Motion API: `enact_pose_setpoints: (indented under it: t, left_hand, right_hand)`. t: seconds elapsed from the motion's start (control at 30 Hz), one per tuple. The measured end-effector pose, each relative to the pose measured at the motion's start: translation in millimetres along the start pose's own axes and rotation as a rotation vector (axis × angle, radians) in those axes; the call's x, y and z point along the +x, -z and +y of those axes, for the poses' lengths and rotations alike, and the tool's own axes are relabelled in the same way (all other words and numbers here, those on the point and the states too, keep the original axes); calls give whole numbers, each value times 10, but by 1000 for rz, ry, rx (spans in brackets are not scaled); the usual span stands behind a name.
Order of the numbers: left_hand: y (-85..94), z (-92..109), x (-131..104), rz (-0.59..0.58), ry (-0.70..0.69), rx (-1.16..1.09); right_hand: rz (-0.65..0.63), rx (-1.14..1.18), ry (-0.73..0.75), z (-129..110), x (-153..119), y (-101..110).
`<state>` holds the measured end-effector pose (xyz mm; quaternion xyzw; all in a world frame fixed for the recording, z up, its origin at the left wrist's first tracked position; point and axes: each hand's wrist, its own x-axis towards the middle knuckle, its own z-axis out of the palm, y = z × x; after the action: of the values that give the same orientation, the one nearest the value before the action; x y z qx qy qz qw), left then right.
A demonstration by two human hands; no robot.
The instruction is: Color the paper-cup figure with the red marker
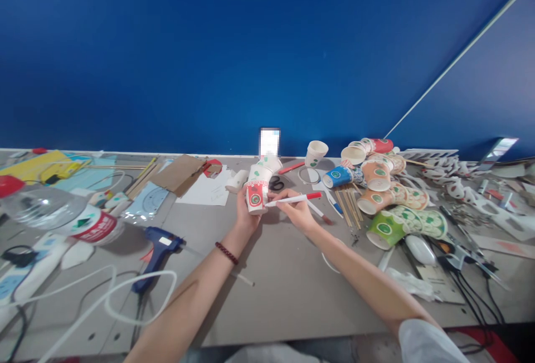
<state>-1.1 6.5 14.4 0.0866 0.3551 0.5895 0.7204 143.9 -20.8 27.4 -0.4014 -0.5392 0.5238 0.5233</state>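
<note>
Well left of the red cup [256, 195] lies a bottle [90, 223]; closer on that side, a glue gun [156, 252]. The left hand [246, 209] is closed around the red cup, above the table [292, 307]; excess squeeze could dent the paper wall. Just right of the red cup, the right hand [296, 208] grips a marker [311, 197], tip at its side, contact unconfirmed; a slip could leave a stray streak. Farther right, nested cups [384, 233] lie sideways; a forearm knock could roll them.
</note>
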Motion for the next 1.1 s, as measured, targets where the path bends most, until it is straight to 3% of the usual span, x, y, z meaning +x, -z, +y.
enact_pose_setpoints:
  t: [0.17,0.4,0.63,0.9,1.1]
  left_hand:
    - [-21,10,-20,12,-7,-14]
    - [0,4,12,2,20,-47]
    - [22,-21,17,-26,-7,-22]
    - [-7,14,-4,1,25,-32]
    - [-27,9,-25,1,17,-26]
  right_hand:
    - [-26,-17,16,-25,-8,-2]
    - [64,-49,-41,-23,-7,-24]
    - [-2,-35,8,-38,-13,-15]
    - [56,-66,-28,-25,-7,-25]
    - [-11,-46,0,-65,-12,-26]
